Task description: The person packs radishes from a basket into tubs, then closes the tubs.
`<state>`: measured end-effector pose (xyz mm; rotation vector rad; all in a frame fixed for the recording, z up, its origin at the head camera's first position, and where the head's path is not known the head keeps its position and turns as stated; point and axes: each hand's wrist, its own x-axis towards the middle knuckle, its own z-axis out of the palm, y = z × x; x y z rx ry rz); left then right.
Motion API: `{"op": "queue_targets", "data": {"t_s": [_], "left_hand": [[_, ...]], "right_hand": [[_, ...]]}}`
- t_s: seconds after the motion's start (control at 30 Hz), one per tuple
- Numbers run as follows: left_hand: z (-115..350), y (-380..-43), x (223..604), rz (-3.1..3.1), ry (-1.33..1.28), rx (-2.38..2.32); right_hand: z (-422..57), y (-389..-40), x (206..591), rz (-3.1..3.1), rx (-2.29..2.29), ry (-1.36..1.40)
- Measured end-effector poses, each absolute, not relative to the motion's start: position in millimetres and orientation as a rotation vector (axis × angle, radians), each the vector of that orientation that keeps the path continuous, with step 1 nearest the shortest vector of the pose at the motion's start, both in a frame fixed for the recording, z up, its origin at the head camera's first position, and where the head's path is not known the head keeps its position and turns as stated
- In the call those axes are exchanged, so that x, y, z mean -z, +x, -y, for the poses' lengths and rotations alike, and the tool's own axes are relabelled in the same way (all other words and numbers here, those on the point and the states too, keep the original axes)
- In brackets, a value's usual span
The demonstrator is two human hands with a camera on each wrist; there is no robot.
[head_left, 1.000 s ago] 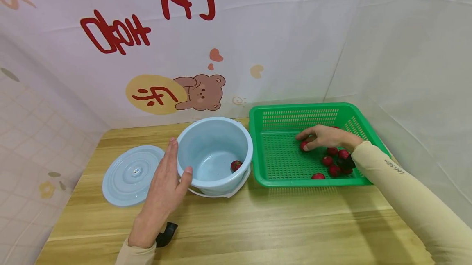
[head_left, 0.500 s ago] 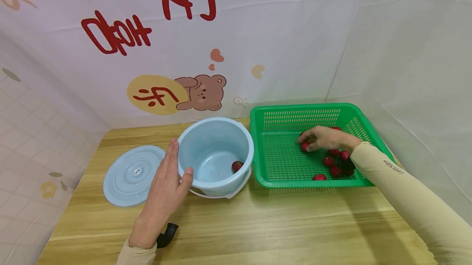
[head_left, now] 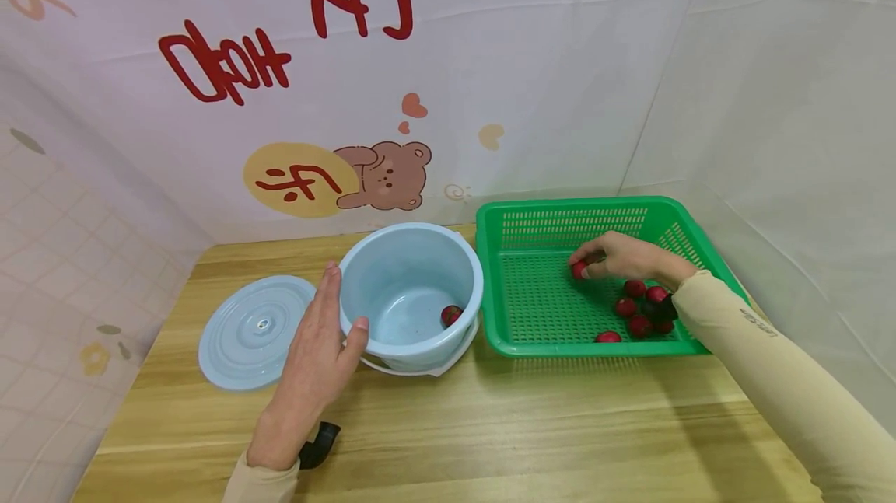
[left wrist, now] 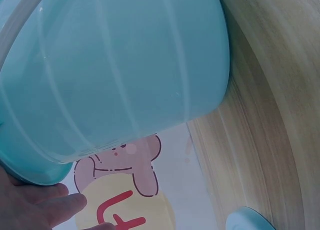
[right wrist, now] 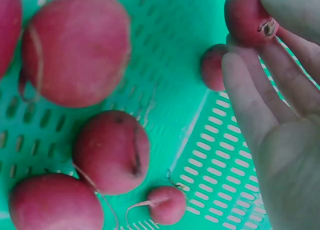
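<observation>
My right hand (head_left: 621,256) is over the green basket (head_left: 560,349), pinching a small red radish (head_left: 579,270) between thumb and fingers. In the right wrist view the held radish (right wrist: 246,18) shows its stem scar, and another radish (right wrist: 214,67) lies behind the fingertips. Several more radishes (head_left: 640,325) are in the basket's right half, partly hidden by my wrist. With fingers extended, my left hand (head_left: 311,359) lies along the left side of the light blue bucket (head_left: 392,281), fingertips at its rim. A single radish (head_left: 451,316) sits inside the bucket.
A round blue lid (head_left: 245,344) lies flat on the wooden table (head_left: 504,433), left of the bucket. The bucket's white handle (head_left: 437,370) hangs down at its front. Bucket and basket stand side by side before a printed wall cloth (head_left: 546,83).
My right hand has risen a little, its fingers now gathered round the radish that lay beneath them. The left hand stays by the bucket.
</observation>
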<state>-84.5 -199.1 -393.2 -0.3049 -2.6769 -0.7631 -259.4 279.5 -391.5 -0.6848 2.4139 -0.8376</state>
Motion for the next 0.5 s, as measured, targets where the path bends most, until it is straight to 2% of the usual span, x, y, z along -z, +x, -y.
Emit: {"op": "queue_targets", "data": {"t_s": [0.5], "left_hand": [[197,-84,390,2.715,-0.274,0.789]], "right_hand": [[-280,-242,354,-2.508,0.92,-0.682]]}}
